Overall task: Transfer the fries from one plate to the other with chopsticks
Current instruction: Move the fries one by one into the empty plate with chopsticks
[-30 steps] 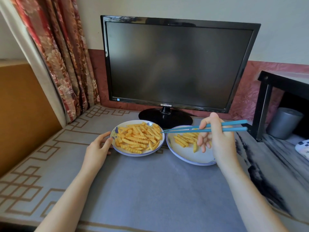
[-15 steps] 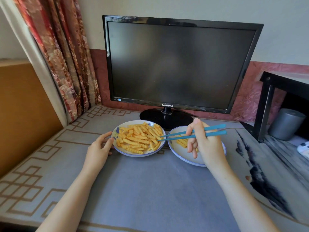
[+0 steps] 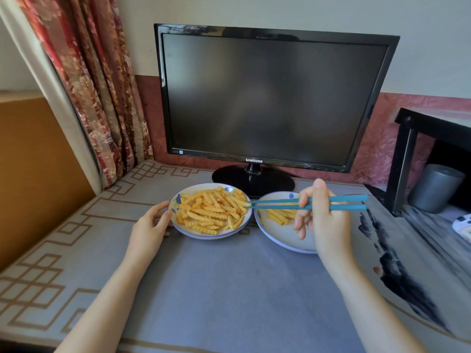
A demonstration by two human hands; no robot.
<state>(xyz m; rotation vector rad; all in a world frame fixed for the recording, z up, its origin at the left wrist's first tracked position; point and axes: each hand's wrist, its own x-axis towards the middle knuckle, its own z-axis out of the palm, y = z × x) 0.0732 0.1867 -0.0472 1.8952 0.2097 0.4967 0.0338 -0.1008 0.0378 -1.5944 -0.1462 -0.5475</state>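
Observation:
Two white plates with blue rims stand side by side before the monitor. The left plate [image 3: 204, 235] carries a heap of crinkle-cut fries [image 3: 211, 211]. On the right plate [image 3: 277, 235] lie a few fries [image 3: 279, 215], partly hidden by my right hand. My right hand [image 3: 323, 220] grips a pair of blue chopsticks [image 3: 339, 203], held level, with their tips at the right edge of the fry heap. Whether the tips pinch a fry I cannot tell. My left hand [image 3: 150, 225] rests on the table with its fingers against the left plate's rim.
A black monitor [image 3: 270, 98] on its round stand [image 3: 252, 179] sits right behind the plates. A black side table [image 3: 418, 154] with a grey cup [image 3: 435, 187] under it is at the right. A floral curtain [image 3: 96, 85] hangs at the left. A grey patterned cloth covers the table.
My right hand went left with the chopsticks, pushing their tips into the fry heap, then drew back a little to the right. The left hand stayed at the plate's rim.

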